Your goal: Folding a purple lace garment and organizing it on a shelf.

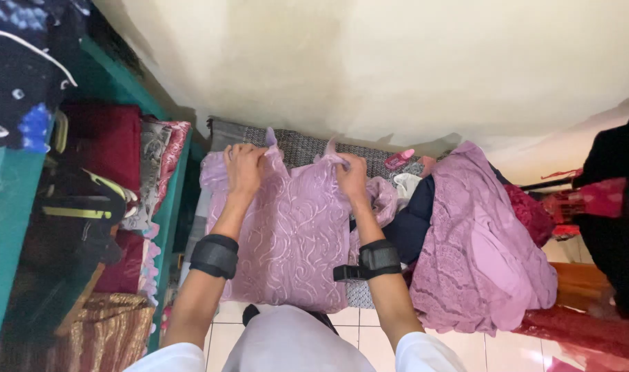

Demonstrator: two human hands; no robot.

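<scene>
At the centre of the frame, the left hand (243,167) and right hand (352,177) are pinching the top edge of a lilac embroidered garment (294,238), fingers clenched on fabric. It is lying flat, folding seemingly just begun. A heaped purple lace cloth (480,241) is crowding the right; a green shelf (164,213) is bordering the left.
</scene>
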